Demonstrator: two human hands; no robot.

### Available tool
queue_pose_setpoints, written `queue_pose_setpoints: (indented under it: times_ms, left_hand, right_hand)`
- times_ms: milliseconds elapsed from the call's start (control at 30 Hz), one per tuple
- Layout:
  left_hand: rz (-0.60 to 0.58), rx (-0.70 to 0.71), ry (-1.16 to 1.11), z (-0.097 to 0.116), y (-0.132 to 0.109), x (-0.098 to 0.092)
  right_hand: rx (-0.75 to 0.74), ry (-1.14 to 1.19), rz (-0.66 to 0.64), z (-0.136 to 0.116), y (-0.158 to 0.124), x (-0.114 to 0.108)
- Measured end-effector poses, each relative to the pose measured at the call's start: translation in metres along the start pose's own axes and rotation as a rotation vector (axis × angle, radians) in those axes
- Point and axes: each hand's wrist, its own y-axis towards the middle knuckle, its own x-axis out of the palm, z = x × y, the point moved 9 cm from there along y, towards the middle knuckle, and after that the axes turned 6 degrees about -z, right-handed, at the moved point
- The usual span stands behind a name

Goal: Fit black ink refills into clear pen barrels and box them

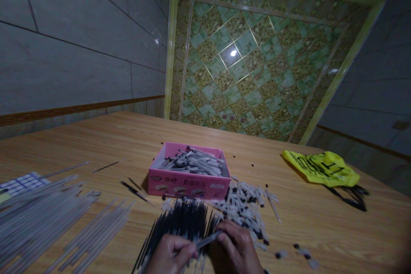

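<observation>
My left hand (173,256) pinches one end of a short translucent pen barrel (208,239) between thumb and fingertips. My right hand (238,246) has its fingers closed around the other end, hiding that tip. Just beyond and beneath both hands lies a dense bundle of thin black pen refills (183,222). Beside the right hand spreads a heap of small whitish and black pen parts (245,205). Behind the refills stands a pink box (189,186) full of pens (197,162) with dark ends.
Long clear tubes (41,218) lie in a large pile at the left, with a smaller group (99,235) nearer me. A yellow bag (321,169) with dark handles lies at the right. A checked cloth (28,183) sits at the left. Tiled walls border the wooden table (128,132).
</observation>
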Motion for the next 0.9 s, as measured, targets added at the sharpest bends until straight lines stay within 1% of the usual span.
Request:
queue_pose_setpoints:
  times_ms: [67, 167, 267, 333, 367, 400, 433, 467, 500, 567, 600, 667, 767, 833, 900]
  left_hand:
    - [0.052, 0.033, 0.066, 0.01, -0.004, -0.005]
    - [0.118, 0.093, 0.183, 0.033, -0.012, -0.01]
    - [0.112, 0.138, 0.291, 0.054, -0.015, -0.008]
    - [0.108, 0.143, 0.344, 0.062, -0.015, -0.011]
    - [0.135, 0.144, 0.374, 0.064, -0.015, -0.018]
    - [0.191, 0.138, 0.417, 0.065, -0.016, -0.029]
    - [0.277, 0.135, 0.469, 0.066, -0.019, -0.044]
    - [0.399, 0.113, 0.555, 0.067, -0.024, -0.063]
    - [0.487, 0.043, 0.678, 0.064, -0.029, -0.08]
    - [0.654, -0.179, 0.888, 0.051, -0.042, -0.116]
    - [0.691, -0.272, 0.954, 0.045, -0.047, -0.13]
    - [0.712, -0.414, 1.033, 0.032, -0.055, -0.149]
    - [0.726, -0.518, 1.062, 0.018, -0.062, -0.161]
    - [0.736, -0.565, 1.068, 0.011, -0.064, -0.163]
    - [0.716, -0.591, 1.073, 0.005, -0.063, -0.162]
  right_hand:
    - [0.036, 0.016, 0.009, 0.002, -0.001, -0.001]
    - [0.108, 0.074, 0.024, 0.01, -0.002, 0.001]
    - [0.199, 0.274, 0.094, 0.023, -0.004, 0.007]
    - [0.251, 0.449, 0.18, 0.032, -0.006, 0.01]
    - [0.272, 0.515, 0.234, 0.037, -0.007, 0.01]
    - [0.292, 0.555, 0.29, 0.04, -0.009, 0.009]
    - [0.309, 0.575, 0.328, 0.042, -0.011, 0.008]
    - [0.322, 0.58, 0.357, 0.043, -0.012, 0.006]
    - [0.333, 0.579, 0.376, 0.044, -0.013, 0.005]
    - [0.337, 0.577, 0.395, 0.043, -0.014, 0.003]
    - [0.327, 0.572, 0.402, 0.041, -0.013, 0.003]
    - [0.295, 0.54, 0.427, 0.036, -0.013, 0.002]
    - [0.274, 0.494, 0.439, 0.031, -0.013, 0.003]
    - [0.285, 0.493, 0.45, 0.031, -0.014, 0.002]
    - [0.293, 0.502, 0.46, 0.032, -0.015, -0.001]
